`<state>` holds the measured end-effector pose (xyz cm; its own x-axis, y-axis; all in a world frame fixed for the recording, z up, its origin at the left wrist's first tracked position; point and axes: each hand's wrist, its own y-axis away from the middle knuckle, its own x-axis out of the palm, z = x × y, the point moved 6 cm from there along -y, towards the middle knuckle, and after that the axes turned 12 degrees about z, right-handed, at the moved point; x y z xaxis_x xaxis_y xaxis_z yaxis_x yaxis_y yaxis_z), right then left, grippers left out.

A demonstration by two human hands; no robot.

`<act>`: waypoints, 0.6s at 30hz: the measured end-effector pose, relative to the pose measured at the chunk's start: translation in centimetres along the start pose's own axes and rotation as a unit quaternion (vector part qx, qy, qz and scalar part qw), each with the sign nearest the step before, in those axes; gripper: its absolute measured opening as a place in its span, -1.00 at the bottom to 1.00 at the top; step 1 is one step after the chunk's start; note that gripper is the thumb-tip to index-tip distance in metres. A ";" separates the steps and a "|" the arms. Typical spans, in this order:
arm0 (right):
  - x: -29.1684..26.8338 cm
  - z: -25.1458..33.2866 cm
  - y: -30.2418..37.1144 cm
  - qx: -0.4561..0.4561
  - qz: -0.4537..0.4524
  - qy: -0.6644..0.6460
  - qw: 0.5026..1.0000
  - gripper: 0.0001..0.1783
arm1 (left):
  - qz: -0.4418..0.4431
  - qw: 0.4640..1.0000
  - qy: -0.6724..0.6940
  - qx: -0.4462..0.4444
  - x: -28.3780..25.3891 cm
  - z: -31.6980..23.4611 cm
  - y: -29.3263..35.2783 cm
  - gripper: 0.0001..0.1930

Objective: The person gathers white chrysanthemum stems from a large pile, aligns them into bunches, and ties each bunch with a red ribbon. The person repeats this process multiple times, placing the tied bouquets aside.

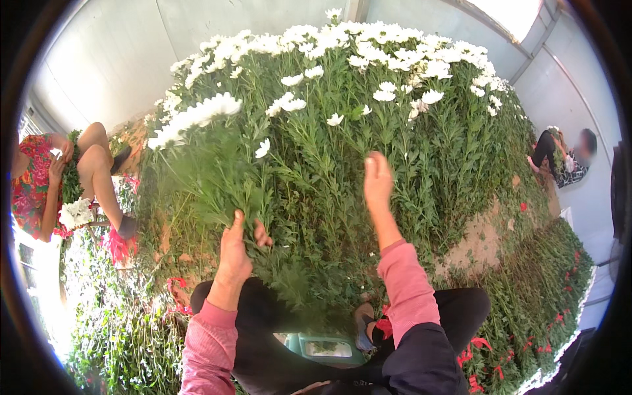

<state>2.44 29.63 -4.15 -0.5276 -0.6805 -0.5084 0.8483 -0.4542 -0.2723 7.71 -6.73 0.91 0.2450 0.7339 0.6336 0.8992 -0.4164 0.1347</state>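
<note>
My left hand (236, 253) is wrapped round the stems of a bunch of white chrysanthemums (207, 171). The bunch tilts up and to the left, its blooms level at the top and its leaves blurred by motion. Its lower stems hang over my lap. My right hand (378, 184) is raised in front of a large bank of cut white chrysanthemums (342, 138), fingers stretched upward among the leafy stems. I see no stem plainly held in it. The bank's blooms crowd along the far top, with a few single flowers lower down.
A green plastic box (322, 349) lies between my knees. Tied bundles with red strips (556, 316) are stacked at the right; more stems (125, 349) lie at the left. One person (72, 171) sits at the left holding flowers, another (566, 158) far right.
</note>
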 end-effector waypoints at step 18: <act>5.7 -0.1 2.8 -0.030 0.056 0.106 0.992 -0.68 | -0.085 0.994 0.060 -0.004 -0.2 3.5 -5.3 -0.71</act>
<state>1.79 24.52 -7.87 -0.4134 -0.5862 -0.6968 0.9057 -0.3433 -0.2485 4.19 -2.80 -2.59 0.0429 0.7246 0.6878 0.9208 -0.2958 0.2541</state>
